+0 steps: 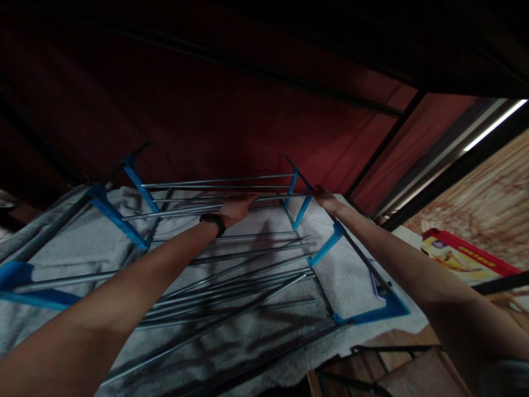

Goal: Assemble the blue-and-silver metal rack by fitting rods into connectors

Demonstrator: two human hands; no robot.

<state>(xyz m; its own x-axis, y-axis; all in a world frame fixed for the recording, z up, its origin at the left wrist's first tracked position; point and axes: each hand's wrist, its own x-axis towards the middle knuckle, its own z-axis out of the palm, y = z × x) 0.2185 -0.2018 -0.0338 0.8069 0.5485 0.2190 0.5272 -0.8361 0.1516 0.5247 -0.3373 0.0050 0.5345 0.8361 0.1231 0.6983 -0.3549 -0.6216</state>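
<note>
A rack of thin metal rods [215,182] joined by blue plastic brackets [301,212] lies over a grey-white towel-like cloth [351,275]. My left hand [236,208], a black band on its wrist, rests with fingers stretched along one of the upper rods. My right hand [324,197] is closed around the dark side bar of the rack near a blue bracket at the upper right. Several loose rods [231,286] lie crossed on the cloth below my arms.
A dark red fabric wall [231,110] with black poles stands behind the rack. A red and yellow box [463,256] lies at the right on a light floor. Brown wooden pieces [397,375] sit at the bottom right.
</note>
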